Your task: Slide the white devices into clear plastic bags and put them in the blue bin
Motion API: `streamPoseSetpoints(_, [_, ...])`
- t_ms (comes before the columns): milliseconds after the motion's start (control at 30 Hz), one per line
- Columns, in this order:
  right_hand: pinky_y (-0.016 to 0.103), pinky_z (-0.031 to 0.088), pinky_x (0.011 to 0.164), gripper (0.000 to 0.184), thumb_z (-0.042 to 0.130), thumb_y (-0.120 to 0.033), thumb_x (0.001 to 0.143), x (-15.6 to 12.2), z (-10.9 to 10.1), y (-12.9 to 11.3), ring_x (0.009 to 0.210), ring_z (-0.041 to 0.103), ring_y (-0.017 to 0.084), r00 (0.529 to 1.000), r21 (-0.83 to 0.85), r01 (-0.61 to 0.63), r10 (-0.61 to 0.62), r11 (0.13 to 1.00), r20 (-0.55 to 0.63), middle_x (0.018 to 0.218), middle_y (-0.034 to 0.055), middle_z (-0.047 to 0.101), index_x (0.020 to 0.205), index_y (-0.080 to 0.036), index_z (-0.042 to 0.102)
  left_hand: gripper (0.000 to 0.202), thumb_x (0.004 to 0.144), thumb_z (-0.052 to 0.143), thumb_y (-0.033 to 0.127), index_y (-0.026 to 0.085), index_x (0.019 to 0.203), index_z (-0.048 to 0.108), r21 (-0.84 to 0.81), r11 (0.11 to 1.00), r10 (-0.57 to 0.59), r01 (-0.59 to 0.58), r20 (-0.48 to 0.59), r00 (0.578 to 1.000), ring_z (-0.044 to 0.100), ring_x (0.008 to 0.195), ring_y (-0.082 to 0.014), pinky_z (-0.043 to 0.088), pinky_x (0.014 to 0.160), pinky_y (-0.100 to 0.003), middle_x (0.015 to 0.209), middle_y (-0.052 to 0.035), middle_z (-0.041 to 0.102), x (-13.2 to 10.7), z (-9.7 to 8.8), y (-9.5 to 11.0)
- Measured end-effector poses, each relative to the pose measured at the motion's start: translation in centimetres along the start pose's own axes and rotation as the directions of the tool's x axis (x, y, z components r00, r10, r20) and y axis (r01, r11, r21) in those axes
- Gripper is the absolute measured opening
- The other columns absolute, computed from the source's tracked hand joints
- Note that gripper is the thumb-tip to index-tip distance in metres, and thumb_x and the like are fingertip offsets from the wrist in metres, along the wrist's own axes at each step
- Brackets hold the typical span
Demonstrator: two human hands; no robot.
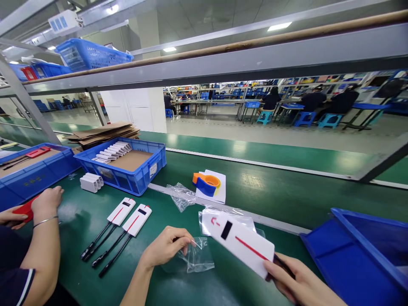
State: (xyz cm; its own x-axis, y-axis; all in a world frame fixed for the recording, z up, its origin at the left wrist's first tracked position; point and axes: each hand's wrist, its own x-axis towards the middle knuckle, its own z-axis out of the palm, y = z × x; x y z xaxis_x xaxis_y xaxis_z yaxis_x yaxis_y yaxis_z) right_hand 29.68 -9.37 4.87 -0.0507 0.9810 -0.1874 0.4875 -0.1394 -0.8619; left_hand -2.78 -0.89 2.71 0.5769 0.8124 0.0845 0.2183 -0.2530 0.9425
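Note:
My left hand [166,246] pinches the edge of a small clear plastic bag [198,256] lying on the green belt [270,191]. My right hand [298,281] grips the lower end of a white flat device [242,243] with a red stripe and a black window, held tilted just right of the bag. A second clear bag with a white card [213,220] lies behind it. Two more white devices with black cords [127,216] lie side by side to the left.
A co-worker's arm with a bracelet [47,204] rests at the left beside a red item [23,209]. Blue bins stand at the left [145,168] and the right [363,255]. An orange-and-blue tape dispenser [206,182] sits on white paper. Small white blocks [91,182] lie near the bin.

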Motion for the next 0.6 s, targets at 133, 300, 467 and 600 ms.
streamPoseSetpoints(133, [0.035, 0.059, 0.079, 0.045, 0.069, -0.064, 0.08, 2.3, 4.6, 0.4, 0.081, 0.073, 0.027, 0.996, 0.276, 0.05, -0.027, 0.96, -0.088, 0.083, 0.0046, 0.075, 0.099, -0.023, 0.065, 0.044, 0.101, 0.055, 0.046, 0.013, 0.089, 0.08, -0.012, 1.0, 0.016, -0.016, 0.019, 1.0, 0.063, 0.063, -0.0159, 0.045, 0.063, -0.023, 0.068, -0.006, 0.072, 0.3, 0.9, 0.1])
streamPoseSetpoints(300, [0.036, 0.057, 0.085, 0.028, 0.07, -0.044, 0.081, 3.7, 8.6, -1.0, 0.099, 0.071, 0.029, 0.996, 0.334, 0.058, -0.079, 0.941, 0.049, 0.089, 0.0035, 0.075, 0.095, -0.021, 0.064, 0.04, 0.102, 0.053, 0.04, 0.014, 0.086, 0.079, 0.035, 0.996, 0.081, -0.082, 0.029, 0.996, 0.065, 0.067, -0.0169, 0.047, 0.069, -0.024, 0.071, -0.0056, 0.072, 0.6, 1.9, 0.3])
streamPoseSetpoints(467, [0.032, 0.053, 0.073, 0.022, 0.061, -0.035, 0.087, 3.7, 8.7, -2.8, 0.083, 0.066, 0.023, 0.984, 0.321, 0.105, -0.145, 0.941, 0.104, 0.089, 0.003, 0.07, 0.102, -0.019, 0.061, 0.025, 0.1, 0.058, 0.032, 0.02, 0.09, 0.077, 0.241, 0.967, 0.081, -0.082, 0.01, 0.997, 0.063, 0.085, -0.0193, 0.044, 0.078, -0.025, 0.087, -0.0043, 0.074, 0.6, 2.1, 0.7])
streamPoseSetpoints(600, [0.031, 0.049, 0.07, 0.023, 0.062, -0.037, 0.087, 3.8, 8.5, -2.9, 0.077, 0.06, 0.02, 0.988, 0.251, 0.126, -0.145, 0.96, 0.058, 0.082, 0.0013, 0.065, 0.099, -0.018, 0.062, 0.016, 0.094, 0.066, 0.029, 0.019, 0.085, 0.075, 0.198, 0.98, 0.024, -0.018, -0.028, 0.999, 0.063, 0.083, -0.0181, 0.042, 0.074, -0.023, 0.085, -0.0028, 0.071, 0.7, 2.6, 0.7])
